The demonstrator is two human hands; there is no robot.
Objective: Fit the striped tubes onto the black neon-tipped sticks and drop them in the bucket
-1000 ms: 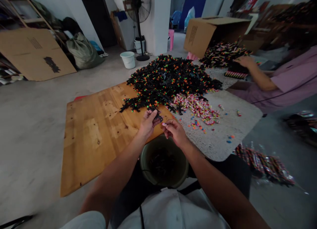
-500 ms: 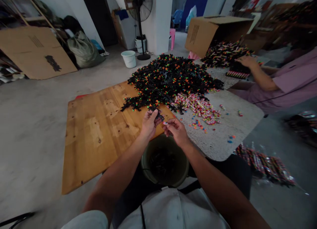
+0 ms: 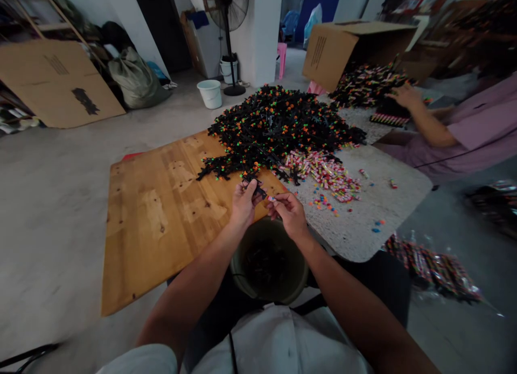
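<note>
So, from the fingers out: on the head feed I have the left hand (image 3: 243, 201) with thumb pressed down on a black piece (image 3: 259, 191), fingers curled under it. Right hand (image 3: 291, 212) has thumb and index pinching a small pink-and-white tube (image 3: 272, 199), other fingers bent in. Tube sits right at the near right end of the black piece; can't tell from here if they touch. Both are over the table edge, above a deep bucket (image 3: 299, 274) between the knees, dark contents I can't make out. Ahead of the left hand, a big heap of black pieces (image 3: 283, 120) with orange and green tips, partly on the wooden board (image 3: 137, 255), partly on the speckled tabletop (image 3: 398, 201). Beyond the right hand, on the speckled top, a pile of pink-and-white tubes (image 3: 321, 172), with loose coloured bits (image 3: 323, 202) just nearer. Further right, a co-worker's hand (image 3: 407, 96) is at a second black pile (image 3: 359, 87) by a tipped cardboard box (image 3: 329, 56). Plastic-wrapped bundles (image 3: 434, 269) on the floor, lower right. Back of room: white pail (image 3: 210, 95), standing fan (image 3: 226, 32).
</note>
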